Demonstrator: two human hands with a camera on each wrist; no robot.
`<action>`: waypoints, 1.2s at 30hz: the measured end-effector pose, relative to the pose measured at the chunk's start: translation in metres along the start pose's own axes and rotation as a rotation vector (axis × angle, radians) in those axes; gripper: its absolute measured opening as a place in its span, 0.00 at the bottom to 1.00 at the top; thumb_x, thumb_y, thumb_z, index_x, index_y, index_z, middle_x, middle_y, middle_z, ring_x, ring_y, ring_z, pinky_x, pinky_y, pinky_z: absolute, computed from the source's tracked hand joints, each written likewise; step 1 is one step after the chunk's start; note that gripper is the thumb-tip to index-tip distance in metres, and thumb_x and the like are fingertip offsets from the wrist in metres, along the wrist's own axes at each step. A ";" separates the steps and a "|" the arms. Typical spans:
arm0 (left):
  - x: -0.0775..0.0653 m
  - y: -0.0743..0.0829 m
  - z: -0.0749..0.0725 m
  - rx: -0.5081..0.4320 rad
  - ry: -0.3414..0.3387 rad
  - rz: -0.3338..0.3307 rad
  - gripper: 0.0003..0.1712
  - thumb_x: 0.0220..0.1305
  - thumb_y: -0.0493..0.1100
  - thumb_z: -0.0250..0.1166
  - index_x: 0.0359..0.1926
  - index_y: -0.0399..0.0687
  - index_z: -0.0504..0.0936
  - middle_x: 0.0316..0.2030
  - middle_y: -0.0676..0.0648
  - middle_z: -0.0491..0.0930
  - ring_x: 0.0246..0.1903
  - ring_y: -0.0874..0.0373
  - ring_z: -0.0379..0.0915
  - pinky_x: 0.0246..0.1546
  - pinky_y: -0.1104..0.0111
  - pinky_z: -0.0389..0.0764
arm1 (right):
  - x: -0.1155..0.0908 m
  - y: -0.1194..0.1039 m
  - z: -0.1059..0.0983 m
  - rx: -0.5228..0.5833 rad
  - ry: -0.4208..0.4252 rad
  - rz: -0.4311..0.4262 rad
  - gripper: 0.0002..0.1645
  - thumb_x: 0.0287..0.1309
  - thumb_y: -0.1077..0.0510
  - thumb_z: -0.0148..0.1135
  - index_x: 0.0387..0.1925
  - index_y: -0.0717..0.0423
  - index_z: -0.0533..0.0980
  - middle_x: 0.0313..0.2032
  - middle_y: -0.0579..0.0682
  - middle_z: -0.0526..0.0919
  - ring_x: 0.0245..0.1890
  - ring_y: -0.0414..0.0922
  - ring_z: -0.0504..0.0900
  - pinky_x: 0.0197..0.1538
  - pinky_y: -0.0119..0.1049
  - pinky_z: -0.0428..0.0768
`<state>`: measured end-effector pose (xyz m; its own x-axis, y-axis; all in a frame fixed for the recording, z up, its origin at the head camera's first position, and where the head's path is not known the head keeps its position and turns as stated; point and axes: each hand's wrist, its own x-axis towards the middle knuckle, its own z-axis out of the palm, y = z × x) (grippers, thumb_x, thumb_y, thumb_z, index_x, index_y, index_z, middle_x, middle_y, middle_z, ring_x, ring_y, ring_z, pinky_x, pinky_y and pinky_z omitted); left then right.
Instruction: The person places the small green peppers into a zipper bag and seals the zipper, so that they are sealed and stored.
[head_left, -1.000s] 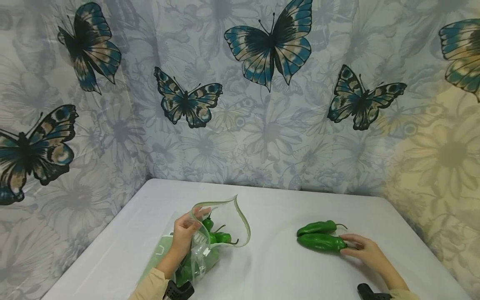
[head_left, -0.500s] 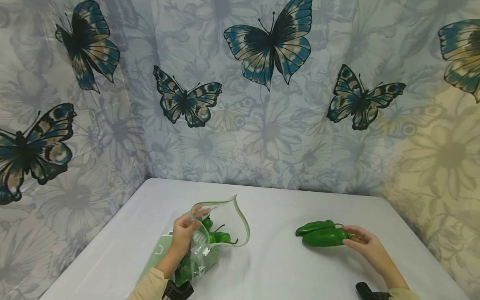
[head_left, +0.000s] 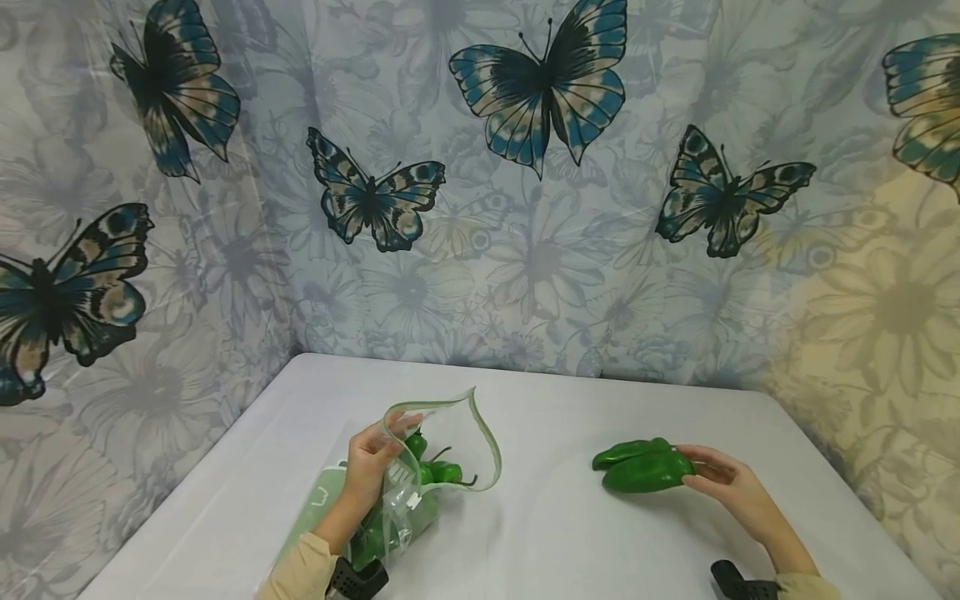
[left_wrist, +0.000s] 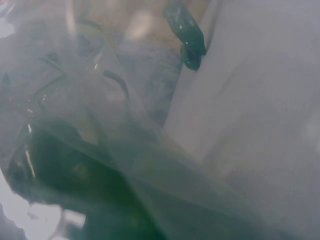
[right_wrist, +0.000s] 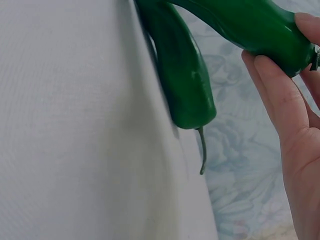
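My left hand [head_left: 366,471] grips the rim of a clear zip bag [head_left: 491,450], whose mouth gapes to the right. Several green peppers [head_left: 447,473] lie inside, their stems near the opening. Seen through cloudy plastic, a pepper [left_wrist: 70,170] fills the lower left of the left wrist view. On the right, my right hand [head_left: 742,496] pinches the stem end of a glossy green pepper [head_left: 643,472]. In the right wrist view that held pepper [right_wrist: 255,27] is tilted, its stem end raised. Just behind it a second pepper [right_wrist: 185,85] lies on the table.
A white cloth covers the table [head_left: 540,517]. Behind it hangs a flowered curtain [head_left: 540,292] with large butterflies. A green printed panel [head_left: 315,504] of the bag lies under my left forearm. Dark wrist straps [head_left: 358,581] show at the bottom edge.
My right hand has shifted its grip on the near pepper, which has moved slightly right and tipped up at its stem end. The left hand and bag stay in place.
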<state>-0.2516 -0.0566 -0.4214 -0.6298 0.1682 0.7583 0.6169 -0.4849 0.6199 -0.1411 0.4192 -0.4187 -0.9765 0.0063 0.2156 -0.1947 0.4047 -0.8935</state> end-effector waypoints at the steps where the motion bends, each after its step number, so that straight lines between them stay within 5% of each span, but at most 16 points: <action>1: 0.000 0.000 0.000 0.002 0.005 -0.006 0.20 0.57 0.47 0.62 0.51 0.49 0.77 0.42 0.48 0.80 0.42 0.57 0.74 0.42 0.69 0.65 | 0.000 -0.001 0.000 -0.016 0.004 -0.002 0.26 0.57 0.62 0.58 0.56 0.71 0.65 0.46 0.29 0.72 0.44 0.27 0.72 0.41 0.27 0.74; 10: -0.003 0.002 -0.002 0.002 0.009 0.010 0.21 0.58 0.46 0.61 0.52 0.42 0.76 0.42 0.47 0.79 0.37 0.61 0.73 0.43 0.69 0.64 | 0.005 -0.008 0.005 -0.030 -0.030 -0.059 0.27 0.55 0.65 0.59 0.53 0.76 0.64 0.47 0.33 0.74 0.45 0.25 0.71 0.42 0.25 0.73; 20: -0.001 0.000 -0.001 -0.013 0.007 0.013 0.19 0.58 0.46 0.62 0.50 0.46 0.78 0.42 0.47 0.79 0.47 0.56 0.72 0.48 0.69 0.64 | 0.008 -0.014 0.003 -0.124 -0.015 -0.118 0.24 0.52 0.68 0.61 0.50 0.77 0.66 0.42 0.31 0.75 0.39 0.30 0.75 0.35 0.31 0.77; 30: -0.001 -0.004 -0.002 -0.010 0.008 -0.011 0.16 0.57 0.47 0.62 0.46 0.51 0.79 0.42 0.47 0.80 0.44 0.58 0.73 0.45 0.68 0.63 | 0.003 -0.024 0.011 -0.154 0.060 -0.173 0.19 0.50 0.71 0.60 0.45 0.76 0.69 0.39 0.34 0.75 0.38 0.29 0.74 0.37 0.23 0.73; 36: -0.001 -0.003 -0.002 -0.016 0.004 -0.025 0.16 0.57 0.47 0.62 0.48 0.51 0.79 0.42 0.48 0.79 0.45 0.57 0.73 0.46 0.68 0.62 | 0.003 -0.025 0.014 -0.108 0.025 -0.226 0.16 0.51 0.73 0.57 0.43 0.75 0.67 0.40 0.38 0.75 0.40 0.29 0.73 0.37 0.24 0.73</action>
<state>-0.2537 -0.0570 -0.4241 -0.6465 0.1770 0.7421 0.5934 -0.4947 0.6350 -0.1402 0.3964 -0.4013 -0.9062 -0.0733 0.4164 -0.3958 0.4934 -0.7745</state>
